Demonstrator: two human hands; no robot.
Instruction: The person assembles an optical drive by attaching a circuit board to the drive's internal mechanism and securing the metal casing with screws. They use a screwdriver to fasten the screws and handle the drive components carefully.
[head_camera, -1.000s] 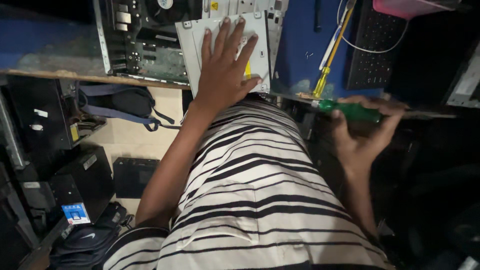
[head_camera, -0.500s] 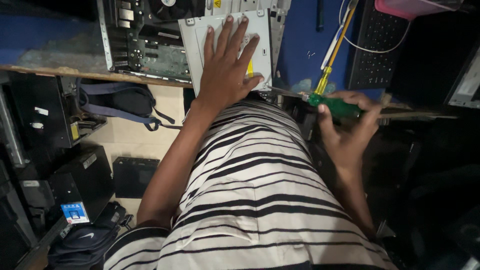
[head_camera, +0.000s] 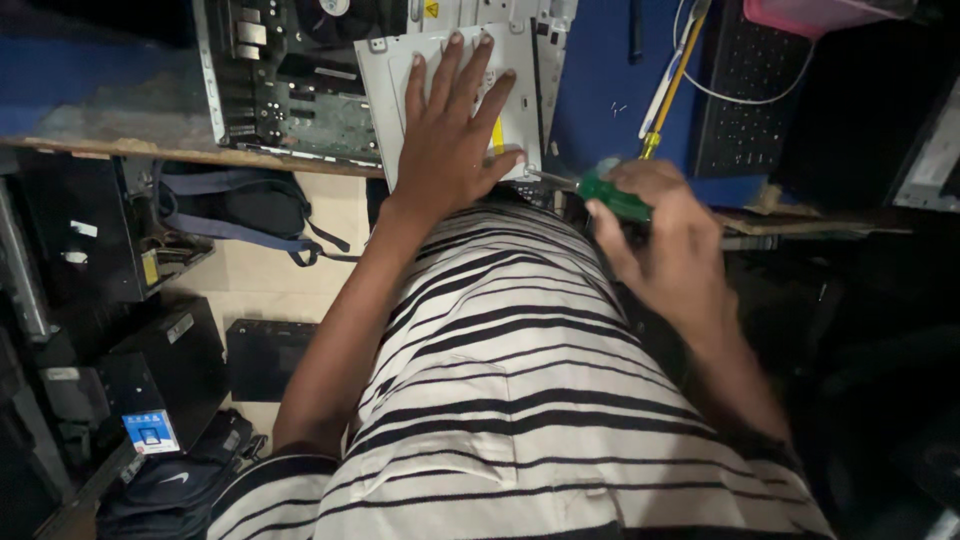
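The left hand (head_camera: 450, 150) lies flat, fingers spread, on the grey metal drive box (head_camera: 440, 60) at the desk edge. Just beside it, the right hand (head_camera: 665, 240) grips a green-handled screwdriver (head_camera: 610, 195), tip at the box's corner.

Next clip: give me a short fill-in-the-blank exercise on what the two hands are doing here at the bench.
1. The left hand lies flat, fingers spread, on a grey metal ____.
2. The right hand grips a screwdriver by its ____ handle.
3. A second screwdriver, with a ____ shaft, lies on the blue bench top.
4. The person's shirt has a ____ pattern.

Missing words: drive; green; yellow; striped
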